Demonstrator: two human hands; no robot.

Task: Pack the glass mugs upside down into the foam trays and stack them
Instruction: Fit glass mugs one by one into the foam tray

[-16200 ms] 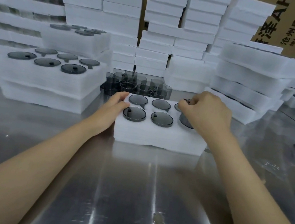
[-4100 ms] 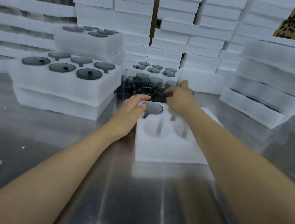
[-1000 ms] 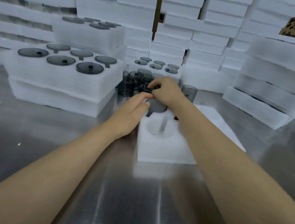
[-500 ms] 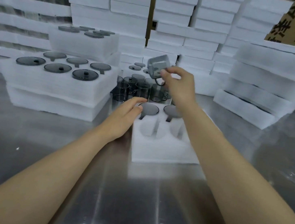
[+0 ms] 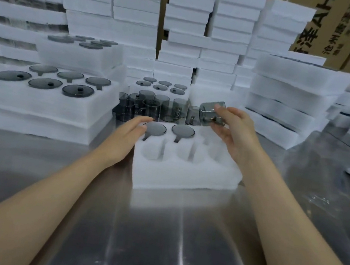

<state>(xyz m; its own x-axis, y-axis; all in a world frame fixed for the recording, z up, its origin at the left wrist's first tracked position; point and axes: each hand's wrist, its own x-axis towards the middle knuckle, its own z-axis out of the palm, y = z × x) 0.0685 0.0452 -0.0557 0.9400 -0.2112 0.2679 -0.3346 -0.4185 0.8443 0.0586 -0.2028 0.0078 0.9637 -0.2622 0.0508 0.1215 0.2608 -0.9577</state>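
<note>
So the right hand [image 5: 235,131] has a smoky glass mug [image 5: 211,112] grasped in its fingers [image 5: 228,111]. The mug is tipped on its side, just above the far-right pocket of the foam tray [image 5: 183,176]. Left hand [image 5: 128,135] rests on the tray's left edge, fingers relaxed, tips right by the first of two seated mugs [image 5: 154,128], both bottoms-up in the back row. Front-row pockets are open. Loose mugs [image 5: 150,106] crowd just behind the tray, with packed trays [image 5: 46,96] to the left and foam stacks [image 5: 286,103] to the right. The steel surface [image 5: 154,241] on the near side is open room.
</note>
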